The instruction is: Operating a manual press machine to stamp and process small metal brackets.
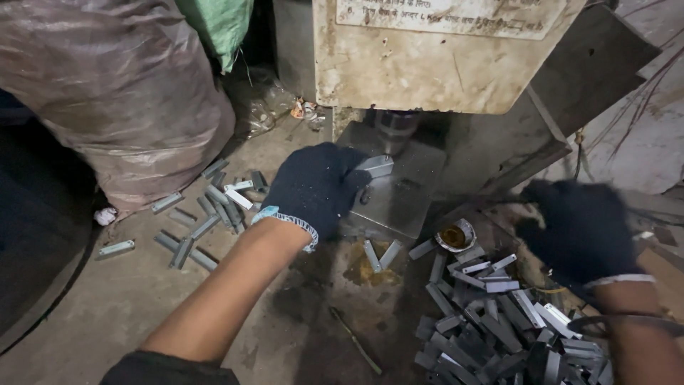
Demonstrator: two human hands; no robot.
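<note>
Leftmost, in the upper left of the frame, a bulging plastic sack [121, 85] leaned over the dirty floor [107, 306], and a loose scatter of small grey metal pieces [206, 214] lay just below and to its right.

Near the middle of the frame, the left hand [313, 187], in a dark knitted glove with a pale cuff, reached up from the lower left. Its fingers were curled, pinching a small grey metal piece [375, 166] at the fingertips, and that piece rested on the flat steel plate [402, 196] of the press [442, 50], just below the round ram [394, 132] in the upper centre. Two more pieces [380, 254] lay crossed on an oily yellow stain just under the plate's front edge.

Right of that, a small round tin [454, 236] with amber liquid stood on the floor, touching the top of a big heap of grey metal pieces [499, 328] that filled the lower right.

At the right edge, the right hand [581, 232], gloved the same way, hovered above that heap. It was blurred, the fingers seemingly bent loosely, and whether it held anything could not be told.
</note>
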